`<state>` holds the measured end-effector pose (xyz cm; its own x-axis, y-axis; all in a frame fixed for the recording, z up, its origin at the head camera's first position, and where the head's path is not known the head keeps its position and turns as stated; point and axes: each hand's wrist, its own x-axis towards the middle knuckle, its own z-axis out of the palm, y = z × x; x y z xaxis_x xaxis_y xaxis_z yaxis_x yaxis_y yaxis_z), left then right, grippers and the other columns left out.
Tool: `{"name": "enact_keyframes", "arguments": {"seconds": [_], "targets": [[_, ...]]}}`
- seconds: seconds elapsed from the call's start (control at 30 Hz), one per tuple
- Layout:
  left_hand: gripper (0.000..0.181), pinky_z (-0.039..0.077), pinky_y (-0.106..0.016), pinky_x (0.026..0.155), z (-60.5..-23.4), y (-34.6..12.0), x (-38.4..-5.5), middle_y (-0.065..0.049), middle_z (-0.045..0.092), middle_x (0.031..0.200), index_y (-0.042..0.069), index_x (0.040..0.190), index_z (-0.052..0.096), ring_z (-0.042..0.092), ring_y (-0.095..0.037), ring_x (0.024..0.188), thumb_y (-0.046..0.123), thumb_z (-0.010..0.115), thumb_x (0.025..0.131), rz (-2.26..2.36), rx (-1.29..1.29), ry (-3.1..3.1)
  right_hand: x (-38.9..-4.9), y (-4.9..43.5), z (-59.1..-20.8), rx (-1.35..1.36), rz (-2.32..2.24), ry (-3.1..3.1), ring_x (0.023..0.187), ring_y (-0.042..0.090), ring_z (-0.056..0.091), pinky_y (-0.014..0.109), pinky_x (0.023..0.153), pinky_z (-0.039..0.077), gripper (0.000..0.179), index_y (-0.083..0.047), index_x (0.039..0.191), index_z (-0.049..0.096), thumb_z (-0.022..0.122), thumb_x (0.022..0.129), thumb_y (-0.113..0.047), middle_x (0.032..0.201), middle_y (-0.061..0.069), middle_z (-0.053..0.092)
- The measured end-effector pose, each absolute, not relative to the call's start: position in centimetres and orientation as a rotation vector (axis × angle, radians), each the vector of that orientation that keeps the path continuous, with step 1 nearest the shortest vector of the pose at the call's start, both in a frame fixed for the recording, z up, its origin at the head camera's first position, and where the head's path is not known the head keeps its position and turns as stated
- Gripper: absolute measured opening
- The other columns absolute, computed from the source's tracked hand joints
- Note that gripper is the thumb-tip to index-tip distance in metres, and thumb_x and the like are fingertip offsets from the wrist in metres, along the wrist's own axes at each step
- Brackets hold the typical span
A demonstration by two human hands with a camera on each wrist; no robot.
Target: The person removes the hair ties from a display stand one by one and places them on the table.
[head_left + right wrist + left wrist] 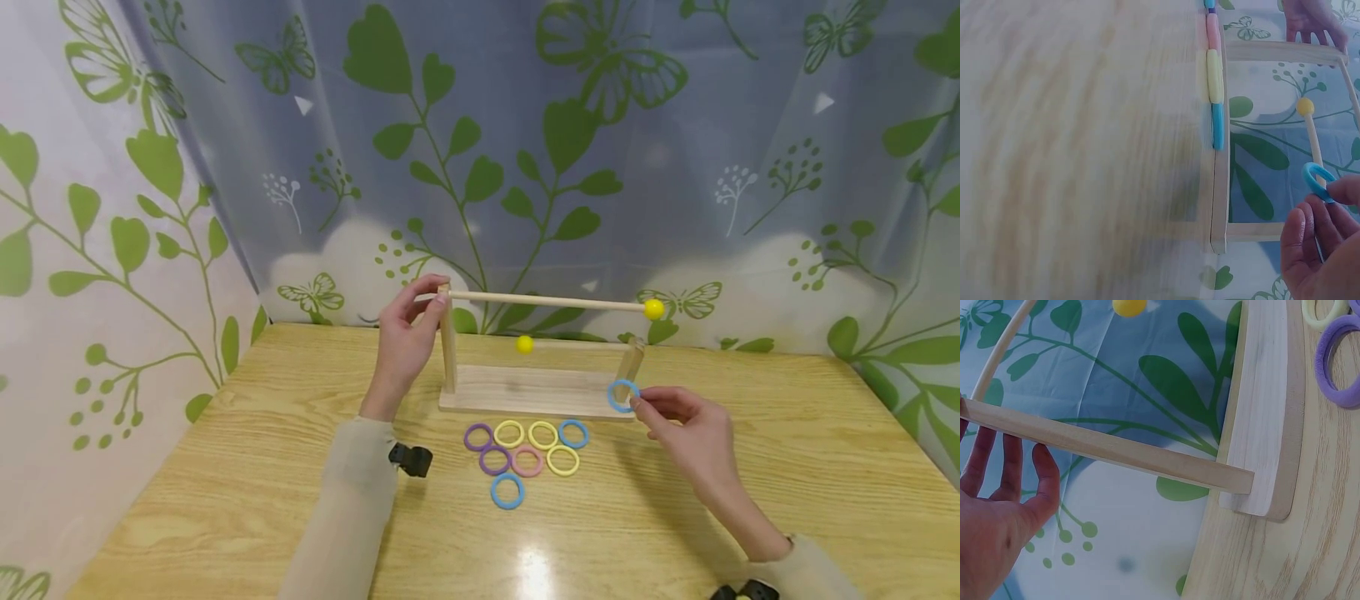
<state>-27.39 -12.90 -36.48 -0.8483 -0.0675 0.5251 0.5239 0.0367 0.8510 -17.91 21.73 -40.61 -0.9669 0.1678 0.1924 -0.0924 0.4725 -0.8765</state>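
Note:
A wooden stand has a flat base, a left post and a right post. From the left post an upper rod runs right to a yellow ball; a lower rod runs left from the right post to another yellow ball. My left hand grips the top of the left post. Between thumb and fingers, my right hand pinches a blue ring, which overlaps the lower right post in the head view. Its hole faces the lower rod's side in the right wrist view.
Several rings lie in front of the base: purple rings, yellow rings, a pink ring and blue rings. The wooden table ends at a patterned curtain behind the stand.

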Motion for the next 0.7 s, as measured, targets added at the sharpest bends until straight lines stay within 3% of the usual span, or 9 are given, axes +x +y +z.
{"name": "enact_keyframes", "arguments": {"seconds": [0.7], "targets": [[0.024, 0.056, -0.023, 0.076, -36.4, -12.9, -27.4, -0.011, 0.064, 0.119, 0.003, 0.125, 0.068, 0.066, -0.014, 0.097, 0.009, 0.06, 0.102, -1.866, -0.435, -1.909, -17.9, 20.6, -40.3, 0.038, 1.606, -2.621, 0.079, 0.005, 0.07, 0.027, 0.068, 0.061, 0.028, -0.001, 0.11, 0.075, 0.077, 0.093, -0.023, 0.092, 0.004, 0.08]]}}
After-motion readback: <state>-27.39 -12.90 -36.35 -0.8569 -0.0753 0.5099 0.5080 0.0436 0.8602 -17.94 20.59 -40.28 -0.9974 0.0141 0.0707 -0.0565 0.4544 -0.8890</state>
